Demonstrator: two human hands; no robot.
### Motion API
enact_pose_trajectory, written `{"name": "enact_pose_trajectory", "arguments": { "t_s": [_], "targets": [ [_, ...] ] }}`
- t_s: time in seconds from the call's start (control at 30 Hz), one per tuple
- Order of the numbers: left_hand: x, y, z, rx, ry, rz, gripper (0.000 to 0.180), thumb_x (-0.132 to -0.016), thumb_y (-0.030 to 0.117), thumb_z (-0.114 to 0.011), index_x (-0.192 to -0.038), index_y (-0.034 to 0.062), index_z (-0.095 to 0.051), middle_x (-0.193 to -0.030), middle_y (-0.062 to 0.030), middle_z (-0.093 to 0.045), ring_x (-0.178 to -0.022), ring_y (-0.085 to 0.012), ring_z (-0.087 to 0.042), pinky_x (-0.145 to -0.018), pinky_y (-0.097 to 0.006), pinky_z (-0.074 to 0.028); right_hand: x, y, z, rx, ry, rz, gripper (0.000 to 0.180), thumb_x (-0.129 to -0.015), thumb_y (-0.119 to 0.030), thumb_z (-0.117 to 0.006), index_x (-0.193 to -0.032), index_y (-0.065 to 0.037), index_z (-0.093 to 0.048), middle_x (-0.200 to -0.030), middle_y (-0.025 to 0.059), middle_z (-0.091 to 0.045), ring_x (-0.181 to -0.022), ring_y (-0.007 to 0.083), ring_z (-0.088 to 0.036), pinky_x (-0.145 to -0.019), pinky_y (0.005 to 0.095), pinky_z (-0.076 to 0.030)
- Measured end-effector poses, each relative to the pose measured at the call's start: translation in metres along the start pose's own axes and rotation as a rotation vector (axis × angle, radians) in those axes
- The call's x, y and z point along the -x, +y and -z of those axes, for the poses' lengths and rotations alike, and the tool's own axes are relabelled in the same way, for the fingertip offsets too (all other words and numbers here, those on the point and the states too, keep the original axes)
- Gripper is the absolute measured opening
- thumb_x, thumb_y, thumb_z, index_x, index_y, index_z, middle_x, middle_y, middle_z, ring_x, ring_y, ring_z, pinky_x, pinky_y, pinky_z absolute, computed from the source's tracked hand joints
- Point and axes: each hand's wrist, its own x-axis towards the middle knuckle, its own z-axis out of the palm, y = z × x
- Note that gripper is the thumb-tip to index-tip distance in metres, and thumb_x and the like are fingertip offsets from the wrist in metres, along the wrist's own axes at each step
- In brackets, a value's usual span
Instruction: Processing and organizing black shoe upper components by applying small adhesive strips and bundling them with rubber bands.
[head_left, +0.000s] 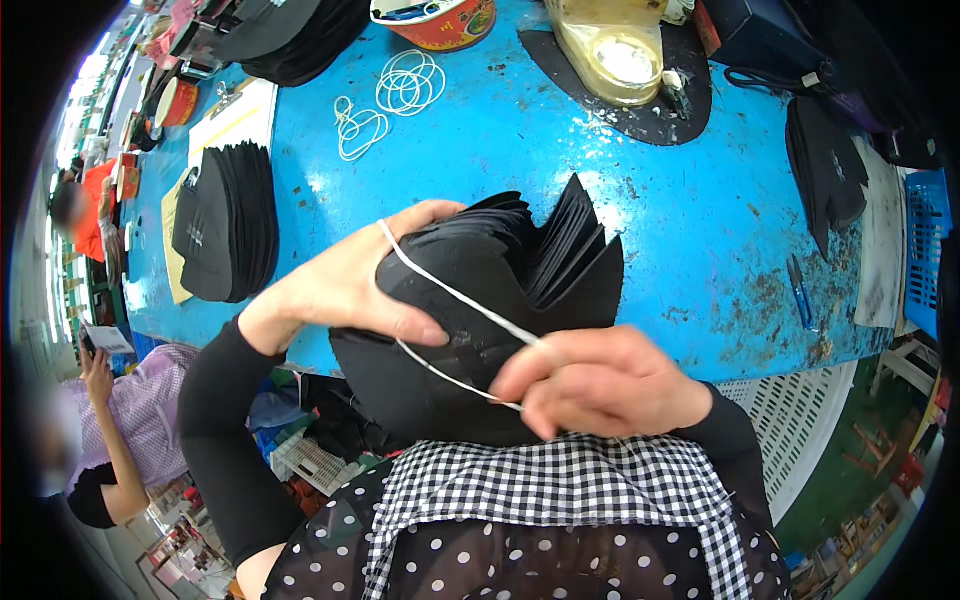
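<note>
A thick stack of black cut pieces (440,275), fanned open along its far right edge, is tilted up at the near edge of the blue table. My left hand (355,285) grips it from the left, thumb across the front face and fingers over the top. A white elastic band (463,297) crosses the stack in two strands. One strand starts at the back of my left hand, the other emerges under its thumb. Both run to my right hand (610,385), whose closed fingers hold the band in front of the stack's lower right. Behind the stack, the band is hidden.
Loose white bands (410,85) lie farther back, near a red bowl (440,25). Another black stack (235,225) stands at left, black pieces (825,170) at right. A blue-handled tool (800,290) lies near the right edge. A metal machine base (610,50) stands behind. A person (130,420) is at left.
</note>
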Motion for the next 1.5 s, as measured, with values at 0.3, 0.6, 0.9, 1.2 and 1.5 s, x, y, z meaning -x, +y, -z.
{"name": "enact_pose_trajectory", "arguments": {
  "t_s": [0.3,0.6,0.9,1.2,1.5],
  "targets": [
    [0.012,0.019,-0.012,-0.306,-0.139,-0.422,0.098,-0.058,0.026,-0.090,-0.141,-0.0027,-0.047,-0.125,-0.0188,-0.062,-0.112,-0.0378,-0.064,-0.095,-0.044,-0.051,0.023,-0.024,0.066,-0.344,0.560,0.299,0.035,-0.112,-0.018,-0.033,-0.125,0.006,-0.055,-0.049,-0.0097,-0.035,-0.037,0.0064,-0.038,-0.055,0.0324,-0.057],
    [0.042,-0.008,-0.019,-0.089,0.061,-0.222,0.107,-0.057,0.028,-0.091,-0.146,-0.0036,-0.042,-0.135,-0.0195,-0.059,-0.123,-0.0297,-0.060,-0.105,-0.039,-0.046,0.061,0.022,0.052,-0.053,0.566,-0.363,0.026,-0.107,-0.015,-0.050,-0.124,0.002,-0.058,-0.068,-0.0030,-0.051,-0.062,0.0113,-0.058,-0.061,0.0320,-0.059],
    [0.017,-0.048,0.028,-0.138,-0.043,0.130,0.073,-0.094,0.059,-0.064,-0.126,-0.0058,-0.060,-0.118,-0.0104,-0.064,-0.110,-0.0159,-0.057,-0.096,-0.030,-0.044,0.056,0.007,0.052,0.684,0.515,-0.026,0.059,-0.109,-0.029,-0.048,-0.155,0.005,-0.033,-0.145,0.0176,-0.050,-0.121,0.0224,-0.057,-0.107,0.0369,-0.045],
    [0.074,-0.075,-0.071,0.109,0.087,0.160,0.096,-0.087,0.071,-0.065,-0.135,-0.0113,-0.057,-0.131,-0.0230,-0.064,-0.123,-0.0295,-0.061,-0.104,-0.033,-0.047,0.045,0.008,0.053,1.057,0.362,-0.059,0.068,-0.105,-0.028,-0.050,-0.158,0.007,-0.027,-0.161,0.0166,-0.036,-0.150,0.0247,-0.032,-0.122,0.0346,-0.022],
    [0.116,-0.155,-0.194,0.853,0.228,-0.094,0.085,-0.088,0.048,-0.077,-0.140,-0.0131,-0.050,-0.136,-0.0208,-0.059,-0.125,-0.0233,-0.057,-0.106,-0.033,-0.045,0.014,0.026,0.023,1.044,0.230,-0.040,0.081,-0.095,-0.041,-0.062,-0.156,0.004,-0.032,-0.156,0.0164,-0.039,-0.144,0.0248,-0.037,-0.119,0.0353,-0.026]
  ]
}}
